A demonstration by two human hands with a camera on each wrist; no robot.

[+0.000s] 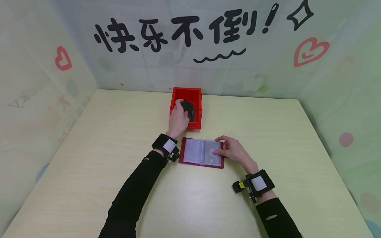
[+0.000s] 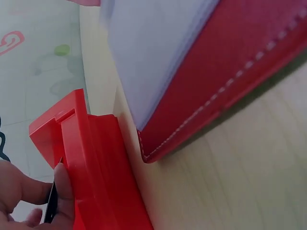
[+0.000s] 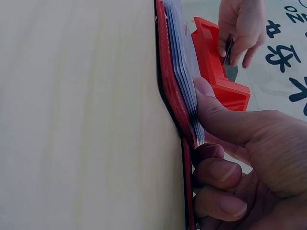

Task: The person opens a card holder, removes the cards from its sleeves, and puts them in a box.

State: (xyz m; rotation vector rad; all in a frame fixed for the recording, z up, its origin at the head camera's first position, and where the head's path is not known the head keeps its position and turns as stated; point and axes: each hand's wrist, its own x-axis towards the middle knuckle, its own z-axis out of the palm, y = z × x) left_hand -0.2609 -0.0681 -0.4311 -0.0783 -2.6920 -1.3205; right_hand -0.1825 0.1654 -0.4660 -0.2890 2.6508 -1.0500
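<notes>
A red card holder (image 1: 191, 163) lies open on the table, its clear plastic sleeves (image 1: 193, 150) spread to both sides of the spine. At its right edge my right hand (image 1: 235, 152) pinches the sleeves, thumb on top and the other fingers curled by the cover. Behind the holder stands a red plastic bin (image 1: 194, 125), and my left hand (image 1: 179, 120) reaches over it. Between that hand's thumb and fingers is a thin dark card (image 2: 51, 203), seen edge-on in the left wrist view. Dark cards (image 1: 191, 114) show inside the bin, partly hidden by the hand.
The pale wooden table (image 1: 89, 165) runs back to a printed wall (image 1: 148, 72) with large black characters. The bin stands close to that wall. Side walls (image 1: 342, 115) border the table left and right. Each wrist wears a strapped camera (image 1: 259, 183).
</notes>
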